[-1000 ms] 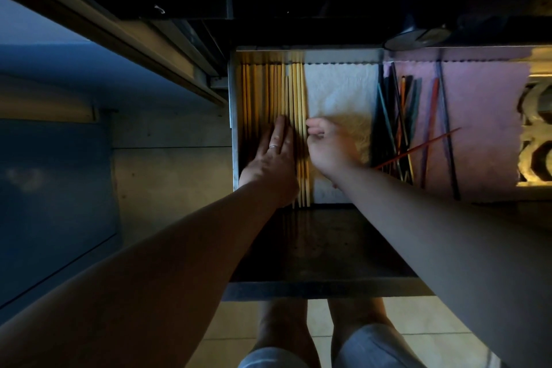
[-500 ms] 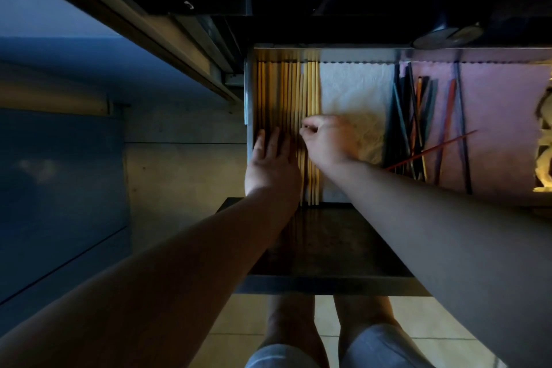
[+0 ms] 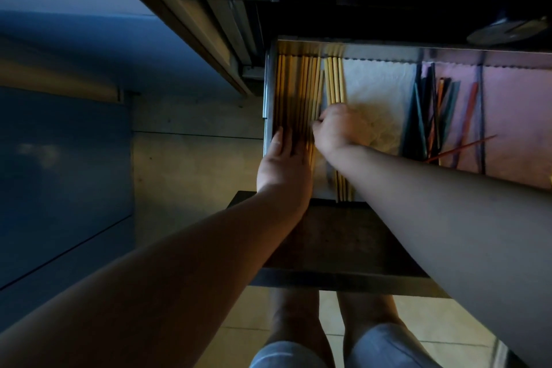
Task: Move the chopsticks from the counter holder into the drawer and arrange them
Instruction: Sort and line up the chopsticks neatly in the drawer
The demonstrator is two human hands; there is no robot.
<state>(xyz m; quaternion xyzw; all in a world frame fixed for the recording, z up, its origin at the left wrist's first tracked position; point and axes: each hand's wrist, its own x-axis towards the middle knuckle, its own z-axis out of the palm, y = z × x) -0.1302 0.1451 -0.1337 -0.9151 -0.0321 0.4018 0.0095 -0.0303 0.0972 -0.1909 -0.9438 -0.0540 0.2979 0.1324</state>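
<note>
Nearest the camera, two bare knees and pale rounded shorts hems stood over glossy floor tiles (image 3: 448, 334). Above them ran the dark flat front panel of the open drawer (image 3: 337, 278), its left wall a thin metal edge. Both bare forearms reached over it. The left hand (image 3: 283, 164) lay flat, palm down, fingers spread apart and pressing on the near ends of a packed row of slim, straight, yellow wooden chopsticks (image 3: 298, 89) that lay lengthwise against the drawer's left wall. Just to its right, the right hand (image 3: 337, 128) was curled, its grip pinched together at the edge of that row; whether it clamped a single stick could not be told. A second small bundle of yellow sticks (image 3: 336, 81) ran under that hand, parted from the main row by a narrow gap. Beside them lay a crinkled white paper liner (image 3: 379, 84), then a loose fan of dark and reddish thin sticks (image 3: 430, 116) on a smooth pink liner (image 3: 513, 104). Beyond, the dark tabletop edge (image 3: 388, 18) overhung the drawer.
</note>
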